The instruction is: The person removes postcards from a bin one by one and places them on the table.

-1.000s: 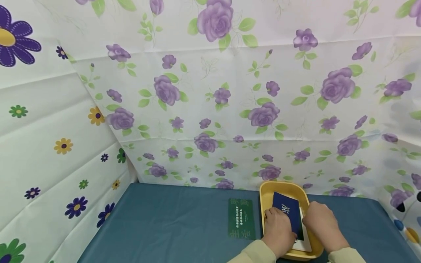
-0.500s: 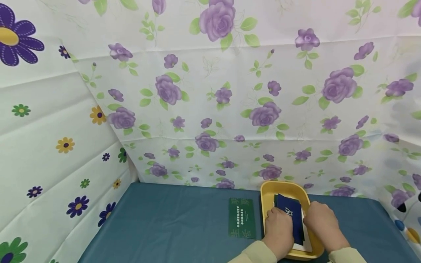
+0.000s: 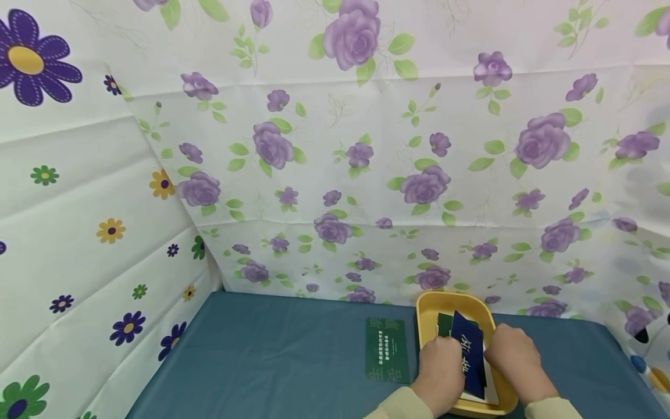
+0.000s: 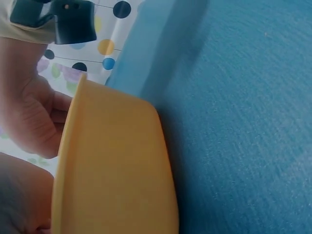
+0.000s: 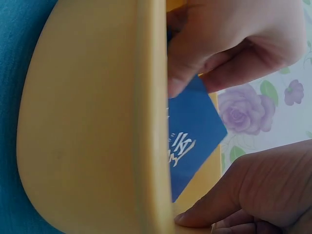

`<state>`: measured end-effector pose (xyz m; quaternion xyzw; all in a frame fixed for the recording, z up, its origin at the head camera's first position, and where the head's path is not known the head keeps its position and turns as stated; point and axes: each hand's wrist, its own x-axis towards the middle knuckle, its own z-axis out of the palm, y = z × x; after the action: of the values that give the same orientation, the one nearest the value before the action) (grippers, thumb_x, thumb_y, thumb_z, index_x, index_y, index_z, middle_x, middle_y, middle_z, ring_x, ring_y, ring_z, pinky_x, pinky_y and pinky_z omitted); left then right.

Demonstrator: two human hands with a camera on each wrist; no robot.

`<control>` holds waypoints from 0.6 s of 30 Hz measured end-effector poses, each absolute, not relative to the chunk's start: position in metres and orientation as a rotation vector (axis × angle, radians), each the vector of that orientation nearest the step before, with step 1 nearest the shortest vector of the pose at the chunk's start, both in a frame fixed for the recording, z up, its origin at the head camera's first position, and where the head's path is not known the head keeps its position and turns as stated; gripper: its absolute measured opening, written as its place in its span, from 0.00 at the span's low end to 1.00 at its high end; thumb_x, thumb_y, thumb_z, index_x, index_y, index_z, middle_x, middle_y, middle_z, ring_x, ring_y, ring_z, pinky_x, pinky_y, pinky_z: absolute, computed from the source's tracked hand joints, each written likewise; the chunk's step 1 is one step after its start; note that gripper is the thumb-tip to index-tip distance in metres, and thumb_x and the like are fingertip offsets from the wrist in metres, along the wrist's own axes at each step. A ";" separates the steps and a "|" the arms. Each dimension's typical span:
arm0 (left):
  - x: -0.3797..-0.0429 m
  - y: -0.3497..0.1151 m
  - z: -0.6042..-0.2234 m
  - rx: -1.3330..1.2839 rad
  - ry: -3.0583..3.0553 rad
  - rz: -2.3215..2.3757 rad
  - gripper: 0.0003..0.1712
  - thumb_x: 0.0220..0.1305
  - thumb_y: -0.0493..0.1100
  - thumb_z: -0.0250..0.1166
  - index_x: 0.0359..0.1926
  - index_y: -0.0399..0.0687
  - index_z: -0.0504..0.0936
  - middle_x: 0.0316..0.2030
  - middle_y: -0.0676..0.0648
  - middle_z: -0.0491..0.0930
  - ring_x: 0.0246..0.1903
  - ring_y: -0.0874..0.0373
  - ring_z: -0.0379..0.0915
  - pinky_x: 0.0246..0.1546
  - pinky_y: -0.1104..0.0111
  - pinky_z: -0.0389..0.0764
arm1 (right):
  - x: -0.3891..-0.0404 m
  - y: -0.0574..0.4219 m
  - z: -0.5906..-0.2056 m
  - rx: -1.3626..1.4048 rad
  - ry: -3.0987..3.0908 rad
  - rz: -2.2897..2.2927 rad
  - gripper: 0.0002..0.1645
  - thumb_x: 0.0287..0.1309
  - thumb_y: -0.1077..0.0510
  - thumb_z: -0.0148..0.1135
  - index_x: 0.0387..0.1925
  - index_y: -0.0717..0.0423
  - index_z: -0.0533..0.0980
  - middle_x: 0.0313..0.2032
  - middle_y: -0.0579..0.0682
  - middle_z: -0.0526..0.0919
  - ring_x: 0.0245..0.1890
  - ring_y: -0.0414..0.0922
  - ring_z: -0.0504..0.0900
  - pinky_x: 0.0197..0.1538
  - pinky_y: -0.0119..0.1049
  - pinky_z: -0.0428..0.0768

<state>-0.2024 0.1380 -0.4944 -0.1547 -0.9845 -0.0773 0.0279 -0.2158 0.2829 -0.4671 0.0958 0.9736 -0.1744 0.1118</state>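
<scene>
The yellow plastic tray (image 3: 454, 298) stands at the right of the table with cards in it. My left hand (image 3: 441, 372) pinches a navy blue card (image 3: 473, 364) with white writing, its thumb over the card in the right wrist view. Beneath the blue card lie a green card (image 3: 445, 323) and a white one (image 3: 491, 389), partly covered. My right hand (image 3: 515, 358), with curled fingers, holds the tray's right rim; in the right wrist view its thumb lies over the edge. From the left wrist view, the tray wall (image 4: 117, 161) hides the cards.
Left of the tray, a green card (image 3: 387, 349) with white writing lies flat on the blue-green table cover (image 3: 293, 355). Flower-printed sheets (image 3: 324, 174) rise behind and beside the table.
The blue card has slid slightly right and turned with my left hand, showing more of the green card beneath. My right hand stays at the rim.
</scene>
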 end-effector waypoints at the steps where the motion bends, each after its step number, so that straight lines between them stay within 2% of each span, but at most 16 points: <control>1: -0.202 0.136 -0.493 -0.484 -3.030 -0.287 0.05 0.49 0.47 0.70 0.25 0.56 0.80 0.22 0.57 0.75 0.23 0.67 0.71 0.23 0.73 0.72 | -0.216 0.283 -0.467 0.285 2.859 -0.508 0.07 0.48 0.63 0.56 0.27 0.66 0.72 0.19 0.52 0.73 0.18 0.47 0.74 0.20 0.41 0.72; 9: -0.202 0.124 -0.482 -0.484 -2.947 -0.489 0.05 0.48 0.43 0.69 0.24 0.54 0.79 0.20 0.57 0.75 0.23 0.67 0.70 0.21 0.73 0.71 | -0.217 0.286 -0.471 0.274 2.864 -0.502 0.08 0.47 0.62 0.58 0.27 0.65 0.71 0.19 0.52 0.72 0.19 0.47 0.74 0.21 0.42 0.72; 18: -0.200 0.110 -0.466 -0.471 -2.863 -0.735 0.08 0.57 0.44 0.66 0.23 0.55 0.76 0.18 0.59 0.73 0.23 0.70 0.70 0.21 0.76 0.69 | -0.216 0.285 -0.471 0.263 2.880 -0.484 0.09 0.46 0.62 0.59 0.27 0.66 0.72 0.20 0.52 0.73 0.20 0.47 0.73 0.21 0.42 0.72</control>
<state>-0.2005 0.1102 -0.4657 -0.1568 -0.9539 -0.2448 0.0741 -0.2157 0.2854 -0.4715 0.0891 0.9768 -0.1642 0.1045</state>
